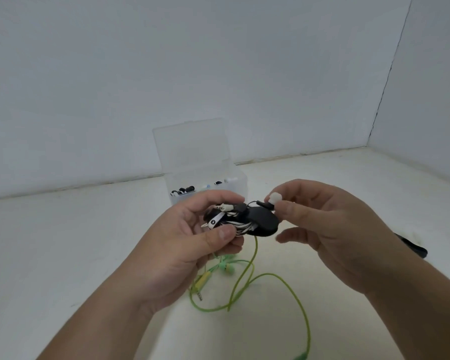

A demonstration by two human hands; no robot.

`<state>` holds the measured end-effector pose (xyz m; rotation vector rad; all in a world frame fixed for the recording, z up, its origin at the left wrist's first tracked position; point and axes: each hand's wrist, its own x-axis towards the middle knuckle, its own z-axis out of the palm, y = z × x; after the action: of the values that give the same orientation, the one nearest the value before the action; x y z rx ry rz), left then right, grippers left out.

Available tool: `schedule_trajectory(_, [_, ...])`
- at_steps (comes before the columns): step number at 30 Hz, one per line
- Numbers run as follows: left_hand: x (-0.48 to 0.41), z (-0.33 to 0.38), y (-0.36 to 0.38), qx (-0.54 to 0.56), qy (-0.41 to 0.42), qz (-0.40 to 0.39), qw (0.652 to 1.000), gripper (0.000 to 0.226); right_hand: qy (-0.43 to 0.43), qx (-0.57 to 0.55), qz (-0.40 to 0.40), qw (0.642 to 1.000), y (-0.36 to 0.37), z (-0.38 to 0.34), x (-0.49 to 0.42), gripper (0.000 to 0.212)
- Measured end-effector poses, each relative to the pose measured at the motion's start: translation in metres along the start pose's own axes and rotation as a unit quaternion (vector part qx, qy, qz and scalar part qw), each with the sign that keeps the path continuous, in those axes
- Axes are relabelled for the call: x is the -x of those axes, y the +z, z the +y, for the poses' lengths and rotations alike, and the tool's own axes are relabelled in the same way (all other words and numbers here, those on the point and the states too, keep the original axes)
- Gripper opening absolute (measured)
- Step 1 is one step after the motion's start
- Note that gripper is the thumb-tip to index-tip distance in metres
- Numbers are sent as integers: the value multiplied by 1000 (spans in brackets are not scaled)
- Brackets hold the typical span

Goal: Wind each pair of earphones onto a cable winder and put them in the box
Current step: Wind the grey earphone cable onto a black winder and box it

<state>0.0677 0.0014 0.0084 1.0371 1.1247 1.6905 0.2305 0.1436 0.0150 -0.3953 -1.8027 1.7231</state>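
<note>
Black cable winder (260, 220), striped earphones (240, 226) wound on it, is being gripped by the left hand (192, 229), thumb and fingers curled round its 9 o'clock end. Long axis is being held 9 to 3. The white earbud (275, 198), at the winder's 2 o'clock, is being pinched by the right hand (322, 224), the nearer one for tucking it in. Open box (238, 184) is standing at 12 o'clock, just behind. Green earphones (228, 268) are lying loose at 6 o'clock.
</note>
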Motion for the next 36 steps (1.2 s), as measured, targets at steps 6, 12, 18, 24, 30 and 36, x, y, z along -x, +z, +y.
schedule_trajectory(6, [2,1,3,-68,-19,-43,997,33,-19,24,23,999,1,4,-1,19])
schedule_trajectory(12, [2,1,5,-58,-19,-5,998,30,-20,73,47,996,1,1,0,10])
schedule_trajectory(18, [-1,-1,7,-53,-14,69,996,21,-51,160,35,985,8,-5,5,18])
schedule_trajectory(24, [0,-2,8,-66,-16,71,995,22,-21,144,44,988,8,-2,3,25])
schedule_trajectory(30, [0,-4,9,-85,-16,65,994,25,-19,123,46,991,8,1,2,25])
schedule_trajectory(36, [1,-3,10,-97,-6,38,995,25,-34,123,86,988,10,2,1,16])
